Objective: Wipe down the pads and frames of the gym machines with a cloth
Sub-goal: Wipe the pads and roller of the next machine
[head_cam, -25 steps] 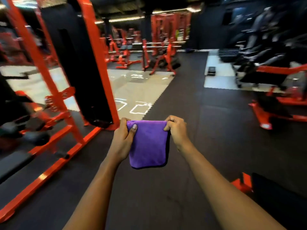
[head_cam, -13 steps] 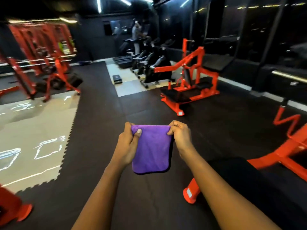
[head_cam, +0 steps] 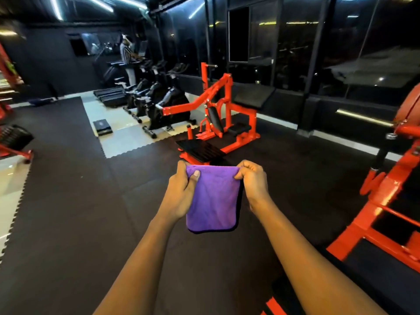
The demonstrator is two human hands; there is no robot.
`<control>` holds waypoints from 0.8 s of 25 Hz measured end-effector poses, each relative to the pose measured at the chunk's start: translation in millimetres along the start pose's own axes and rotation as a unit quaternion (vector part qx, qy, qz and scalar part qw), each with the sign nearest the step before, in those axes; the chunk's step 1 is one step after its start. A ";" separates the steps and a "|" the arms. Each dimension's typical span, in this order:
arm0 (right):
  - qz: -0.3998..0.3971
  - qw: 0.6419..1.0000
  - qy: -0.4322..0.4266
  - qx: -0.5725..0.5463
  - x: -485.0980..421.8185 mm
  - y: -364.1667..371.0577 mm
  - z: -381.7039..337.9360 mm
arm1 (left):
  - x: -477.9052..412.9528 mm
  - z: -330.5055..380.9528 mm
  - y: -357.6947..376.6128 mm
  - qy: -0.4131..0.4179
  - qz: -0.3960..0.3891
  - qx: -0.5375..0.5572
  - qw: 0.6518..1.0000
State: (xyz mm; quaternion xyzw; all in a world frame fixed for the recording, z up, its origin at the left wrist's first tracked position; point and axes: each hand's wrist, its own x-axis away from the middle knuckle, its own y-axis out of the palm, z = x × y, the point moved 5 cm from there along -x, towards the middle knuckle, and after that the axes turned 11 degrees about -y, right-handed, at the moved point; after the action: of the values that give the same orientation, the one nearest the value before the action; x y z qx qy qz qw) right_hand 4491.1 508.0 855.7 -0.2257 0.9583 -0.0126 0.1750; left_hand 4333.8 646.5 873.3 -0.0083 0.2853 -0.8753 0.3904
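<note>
A folded purple cloth hangs in front of me at chest height. My left hand pinches its top left corner and my right hand pinches its top right corner, so the cloth is stretched between them. Straight ahead on the black floor stands a red-framed machine with a black back pad, a black seat and a black footplate. A second red frame rises close on my right, partly cut off by the edge of the view.
A row of black exercise bikes lines the far side, with a person standing beyond them. A black step box lies on the pale floor tiles. Dark glass walls run along the right. A red rack sits at the far left.
My view has swung to the right: the red rack on the left has left the frame, and the red machine and the right-hand frame have come closer. Both hands still hold the cloth the same way.
</note>
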 end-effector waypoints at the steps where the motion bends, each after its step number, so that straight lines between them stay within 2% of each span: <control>1: 0.011 1.000 -0.002 0.003 -29.5 8.3 13.0 | -36.6 -9.4 8.5 0.002 -0.010 0.005 1.000; 9: 0.105 0.994 0.025 0.031 -300.0 61.7 107.8 | -359.6 -43.6 84.5 0.060 -0.092 0.022 0.994; 15: 0.172 0.983 0.061 0.037 -490.3 39.1 192.0 | -574.1 -43.7 201.0 0.090 -0.131 0.027 0.987; 20: 0.179 0.982 0.054 0.013 -672.4 -2.4 260.8 | -747.5 -22.3 312.5 0.105 -0.153 0.024 0.982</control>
State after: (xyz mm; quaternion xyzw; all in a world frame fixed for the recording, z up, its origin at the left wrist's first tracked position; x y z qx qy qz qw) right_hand 5143.9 814.0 832.9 -0.0467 0.9910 -0.0059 0.1256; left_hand 5060.2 1005.5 852.2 0.0495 0.2994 -0.9271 0.2200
